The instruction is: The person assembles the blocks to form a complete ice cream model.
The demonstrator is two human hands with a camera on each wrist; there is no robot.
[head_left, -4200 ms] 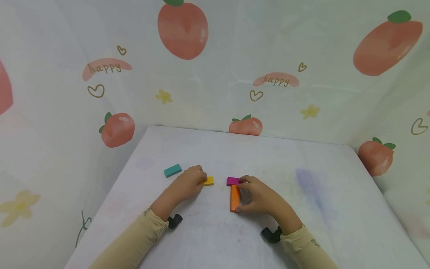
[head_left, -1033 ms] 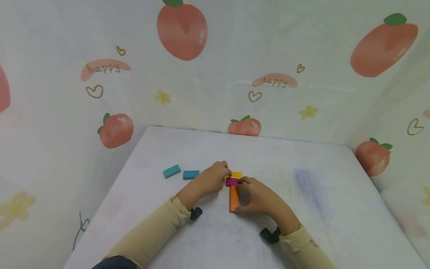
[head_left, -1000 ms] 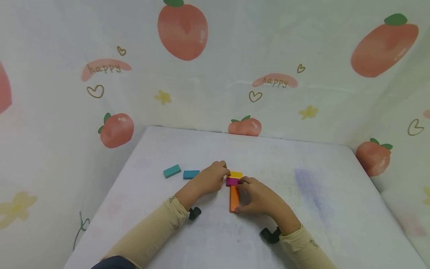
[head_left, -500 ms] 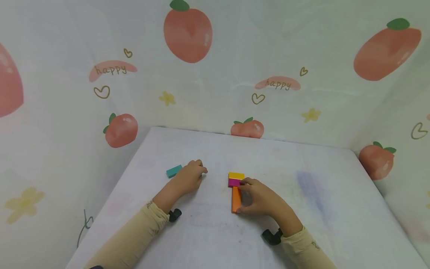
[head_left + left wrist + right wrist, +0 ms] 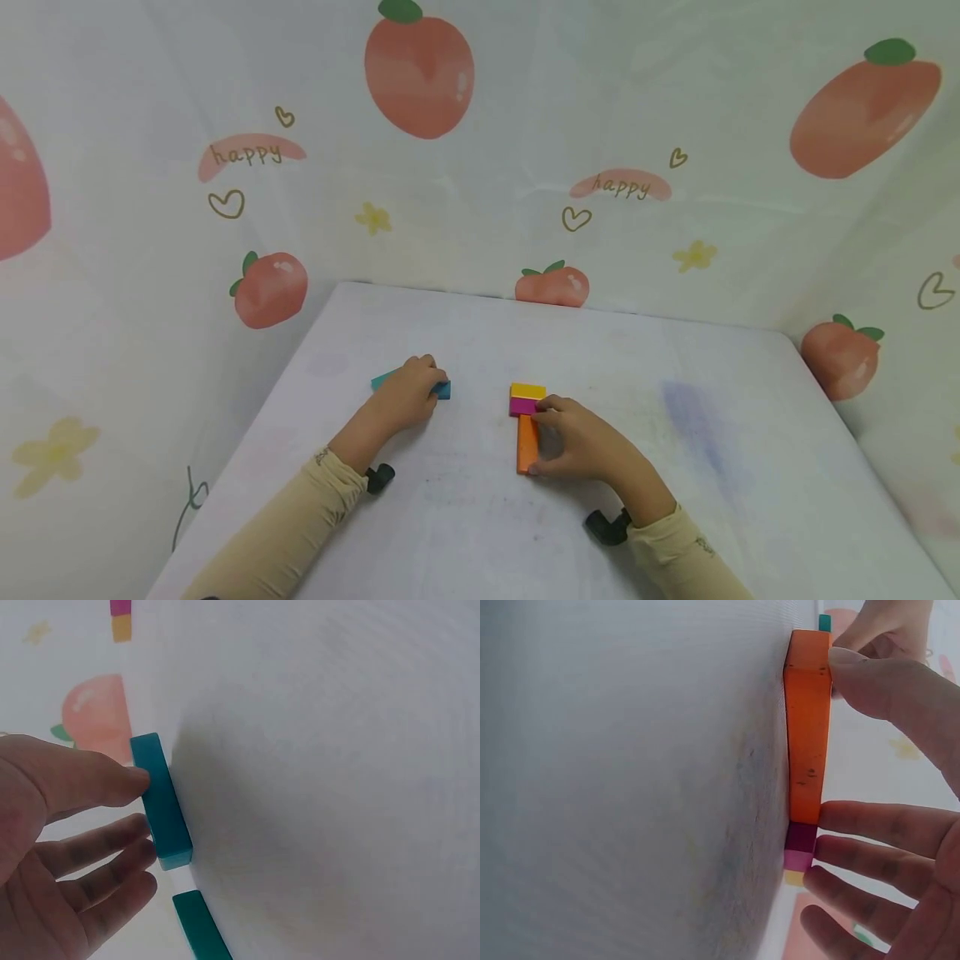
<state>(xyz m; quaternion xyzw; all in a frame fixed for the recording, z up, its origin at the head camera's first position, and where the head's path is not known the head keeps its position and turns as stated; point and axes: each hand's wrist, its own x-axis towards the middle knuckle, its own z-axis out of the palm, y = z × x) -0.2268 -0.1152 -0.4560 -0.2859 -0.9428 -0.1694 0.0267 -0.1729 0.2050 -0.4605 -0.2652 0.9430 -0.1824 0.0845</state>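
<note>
In the head view my left hand (image 5: 408, 392) is over a blue block (image 5: 444, 390), hiding most of it. The left wrist view shows the thumb against one side of this blue block (image 5: 161, 802) and fingertips behind it, pinching it at the table. My right hand (image 5: 581, 437) arches beside an orange block (image 5: 527, 446), its thumb at the near end. Fingertips touch the far end of the orange block (image 5: 808, 742) and the magenta block (image 5: 801, 844); the fingers look nearly straight. A yellow block (image 5: 528, 391) lies against the far side of the magenta block.
A teal block (image 5: 381, 381) lies behind my left hand, partly covered by it. Everything rests on a white cloth-covered table (image 5: 480, 533). A peach-patterned curtain (image 5: 480, 192) hangs behind and at both sides.
Earlier, my left hand brought the yellow block from the left to the magenta block and let go. It has since moved back left onto the blue block. The right hand stays put.
</note>
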